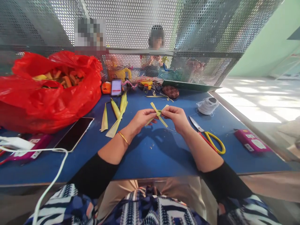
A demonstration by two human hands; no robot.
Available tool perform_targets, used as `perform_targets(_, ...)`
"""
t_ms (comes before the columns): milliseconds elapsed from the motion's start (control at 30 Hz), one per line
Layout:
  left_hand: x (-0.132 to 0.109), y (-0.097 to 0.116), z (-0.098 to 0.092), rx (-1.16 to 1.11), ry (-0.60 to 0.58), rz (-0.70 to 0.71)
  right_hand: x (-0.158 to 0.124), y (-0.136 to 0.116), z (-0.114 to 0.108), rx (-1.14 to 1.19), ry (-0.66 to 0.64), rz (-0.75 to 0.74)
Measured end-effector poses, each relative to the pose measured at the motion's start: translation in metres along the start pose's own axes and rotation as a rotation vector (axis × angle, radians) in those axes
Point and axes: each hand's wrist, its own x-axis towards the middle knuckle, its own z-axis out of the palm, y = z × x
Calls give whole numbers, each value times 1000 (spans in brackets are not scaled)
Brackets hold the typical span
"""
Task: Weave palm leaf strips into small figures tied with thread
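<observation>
Both my hands are raised over the blue table (150,153) and pinch crossed yellow-green leaf strips (159,114) between them. My left hand (140,119), with a gold bangle at the wrist, grips the strips from the left with closed fingers. Closing on the same strips from the right is my right hand (176,118). More loose leaf strips (116,115) lie on the table to the left of my hands.
A red plastic bag (47,90) of orange and yellow pieces fills the back left. A dark phone (74,133) and white cable (50,181) lie at left. Yellow-handled scissors (209,137), a spool of white thread (208,105) and a pink box (249,144) lie at right. A perforated metal screen (145,31) stands behind, with people beyond it.
</observation>
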Motion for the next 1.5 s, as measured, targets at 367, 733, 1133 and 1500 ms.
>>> perform_targets(367,3,-2,-2,-56,40,-68,4,-12,-22,-426,123,-438)
perform_targets(733,1,-2,3,42,-48,-13,3,3,-16,-722,-168,-537)
perform_targets(1133,0,1,2,-31,-84,-21,-3,3,-7,-363,-50,-152)
perform_targets(1500,0,-2,1,71,-116,17,-2,6,-3,-309,5,-25)
